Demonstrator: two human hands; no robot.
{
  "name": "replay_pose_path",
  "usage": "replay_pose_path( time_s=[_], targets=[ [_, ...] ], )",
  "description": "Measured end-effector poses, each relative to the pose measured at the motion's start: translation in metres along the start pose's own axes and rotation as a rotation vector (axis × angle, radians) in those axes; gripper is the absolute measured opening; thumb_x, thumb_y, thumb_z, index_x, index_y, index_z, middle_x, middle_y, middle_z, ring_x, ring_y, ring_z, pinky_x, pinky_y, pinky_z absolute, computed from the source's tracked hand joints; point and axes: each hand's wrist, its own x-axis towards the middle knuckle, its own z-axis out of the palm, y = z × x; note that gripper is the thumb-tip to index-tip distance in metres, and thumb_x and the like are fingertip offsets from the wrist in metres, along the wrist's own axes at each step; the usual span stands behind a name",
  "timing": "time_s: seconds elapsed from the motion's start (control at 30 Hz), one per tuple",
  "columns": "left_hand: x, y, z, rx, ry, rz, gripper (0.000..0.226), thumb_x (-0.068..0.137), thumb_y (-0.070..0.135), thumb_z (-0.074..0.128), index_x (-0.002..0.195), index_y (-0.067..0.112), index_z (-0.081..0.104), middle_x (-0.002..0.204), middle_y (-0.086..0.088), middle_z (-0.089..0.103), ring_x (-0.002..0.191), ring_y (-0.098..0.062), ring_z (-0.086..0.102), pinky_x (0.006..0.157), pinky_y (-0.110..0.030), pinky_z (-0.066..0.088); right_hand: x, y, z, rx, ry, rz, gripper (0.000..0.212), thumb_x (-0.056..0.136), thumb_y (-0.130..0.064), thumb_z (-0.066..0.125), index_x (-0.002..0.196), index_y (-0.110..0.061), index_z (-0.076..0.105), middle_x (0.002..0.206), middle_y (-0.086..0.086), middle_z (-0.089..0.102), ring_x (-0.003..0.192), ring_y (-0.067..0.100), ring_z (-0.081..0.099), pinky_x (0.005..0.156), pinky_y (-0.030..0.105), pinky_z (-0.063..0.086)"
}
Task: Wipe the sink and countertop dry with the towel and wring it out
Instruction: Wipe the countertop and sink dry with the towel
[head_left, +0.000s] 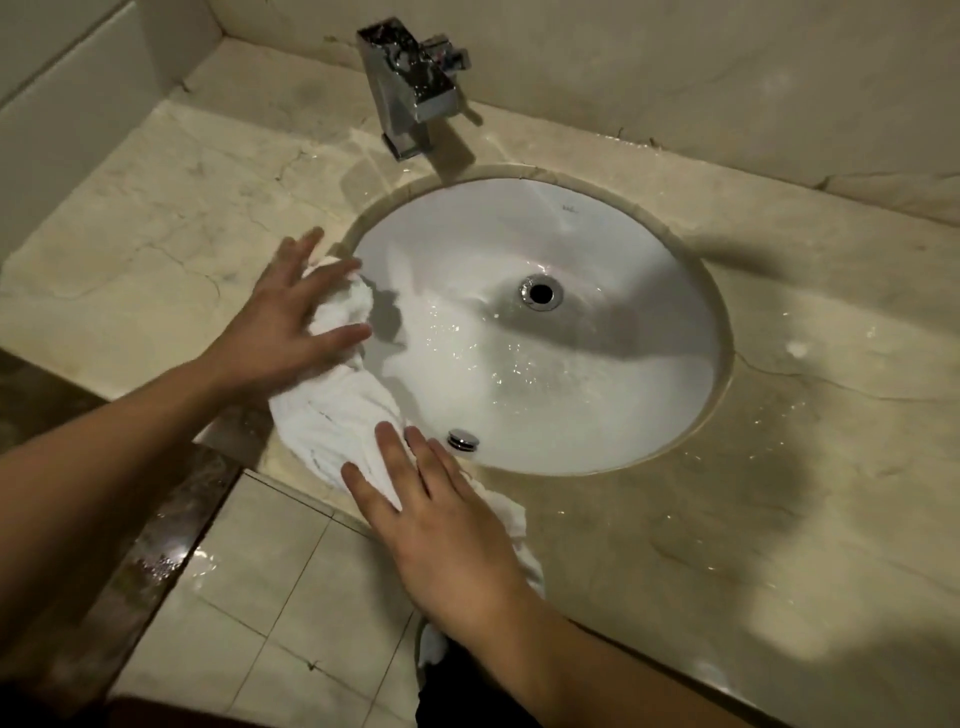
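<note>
Head view: the wiping step is in hand. The white towel (332, 421) lies over the near-left rim of the sink (571, 228), partly on the table (156, 208). The left hand (291, 322) presses it, grip wide open with fingers spread. The right hand (441, 519) lies flat on its near end, grip open too, pinching nothing. Droplets remain, so the next move probably means sweeping the towel across basin and table; wringing is not yet done.

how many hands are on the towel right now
2. The left hand presses the towel at the left rim of the sink; the right hand presses it on the countertop by the near rim.
</note>
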Motion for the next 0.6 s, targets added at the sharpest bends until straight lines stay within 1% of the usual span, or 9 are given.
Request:
replay_pose_path(
  time_s=[0.07, 0.13, 0.2, 0.27, 0.33, 0.37, 0.43, 0.5, 0.6],
  targets=[
    [-0.003, -0.003, 0.003, -0.018, 0.008, 0.072, 0.053, 0.09, 0.057, 0.057, 0.139, 0.036, 0.058, 0.155, 0.008, 0.036, 0.143, -0.018, 0.039, 0.117, -0.043, 0.036, -0.004, -0.005, 0.002, -0.02, 0.009, 0.014, 0.065, 0.091, -0.014, 0.025, 0.154, -0.02, 0.038, 0.164, 0.021, 0.029, 0.148, 0.043, 0.034, 0.123, 0.047, 0.018],
    [-0.009, -0.004, 0.007, -0.042, 0.023, 0.109, 0.051, 0.091, 0.053, 0.053, 0.131, 0.024, 0.065, 0.147, 0.01, 0.042, 0.136, -0.018, 0.048, 0.111, -0.045, 0.043, -0.014, -0.006, 0.005, -0.014, 0.008, 0.011, 0.064, 0.092, -0.016, 0.027, 0.154, -0.02, 0.039, 0.164, 0.021, 0.029, 0.148, 0.042, 0.034, 0.124, 0.048, 0.022],
    [-0.019, 0.0, 0.012, -0.04, 0.043, 0.128, 0.045, 0.093, 0.046, 0.053, 0.128, 0.021, 0.068, 0.147, 0.003, 0.046, 0.135, -0.02, 0.05, 0.11, -0.044, 0.044, -0.028, -0.001, 0.004, -0.005, 0.004, -0.026, 0.065, 0.09, -0.014, 0.027, 0.154, -0.02, 0.039, 0.163, 0.021, 0.03, 0.148, 0.042, 0.034, 0.123, 0.048, 0.029],
    [-0.035, 0.008, 0.023, -0.041, 0.079, 0.117, 0.041, 0.094, 0.038, 0.054, 0.125, 0.018, 0.069, 0.147, -0.004, 0.048, 0.135, -0.024, 0.05, 0.11, -0.044, 0.043, -0.045, 0.011, 0.0, 0.015, 0.007, -0.053, 0.066, 0.088, -0.011, 0.029, 0.152, -0.021, 0.044, 0.162, 0.019, 0.035, 0.147, 0.04, 0.038, 0.119, 0.046, 0.037],
    [-0.054, 0.019, 0.038, -0.068, 0.147, 0.093, 0.039, 0.095, 0.033, 0.055, 0.125, 0.014, 0.069, 0.147, -0.006, 0.049, 0.135, -0.028, 0.05, 0.111, -0.046, 0.042, -0.064, 0.026, -0.008, 0.062, 0.015, -0.069, 0.064, 0.089, -0.011, 0.031, 0.149, -0.023, 0.05, 0.16, 0.016, 0.04, 0.145, 0.038, 0.042, 0.113, 0.044, 0.045],
    [-0.062, 0.028, 0.046, -0.087, 0.18, 0.087, 0.039, 0.095, 0.032, 0.055, 0.126, 0.012, 0.069, 0.146, -0.006, 0.049, 0.135, -0.029, 0.05, 0.112, -0.045, 0.041, -0.075, 0.036, -0.013, 0.085, 0.007, -0.078, 0.062, 0.092, -0.012, 0.031, 0.151, -0.024, 0.048, 0.161, 0.014, 0.038, 0.146, 0.037, 0.04, 0.111, 0.044, 0.046],
    [-0.077, 0.05, 0.061, -0.101, 0.212, 0.072, 0.041, 0.096, 0.034, 0.052, 0.125, 0.01, 0.069, 0.141, -0.001, 0.049, 0.134, -0.03, 0.049, 0.112, -0.041, 0.039, -0.099, 0.057, -0.022, 0.1, -0.043, -0.119, 0.061, 0.096, -0.016, 0.029, 0.155, -0.026, 0.041, 0.166, 0.01, 0.03, 0.151, 0.033, 0.031, 0.114, 0.042, 0.04],
    [-0.092, 0.075, 0.076, -0.099, 0.226, 0.041, 0.042, 0.096, 0.036, 0.05, 0.124, 0.01, 0.07, 0.138, 0.003, 0.047, 0.134, -0.031, 0.048, 0.111, -0.039, 0.038, -0.124, 0.079, -0.029, 0.053, -0.063, -0.171, 0.061, 0.096, -0.016, 0.032, 0.155, -0.025, 0.043, 0.166, 0.011, 0.029, 0.152, 0.032, 0.032, 0.117, 0.038, 0.032],
    [-0.111, 0.115, 0.098, -0.106, 0.226, 0.007, 0.04, 0.096, 0.034, 0.05, 0.124, 0.013, 0.069, 0.143, -0.006, 0.049, 0.133, -0.034, 0.047, 0.11, -0.04, 0.037, -0.161, 0.111, -0.034, -0.014, -0.05, -0.217, 0.059, 0.097, -0.011, 0.047, 0.154, -0.027, 0.045, 0.167, 0.012, 0.028, 0.152, 0.03, 0.031, 0.118, 0.035, 0.028]
  ],
)
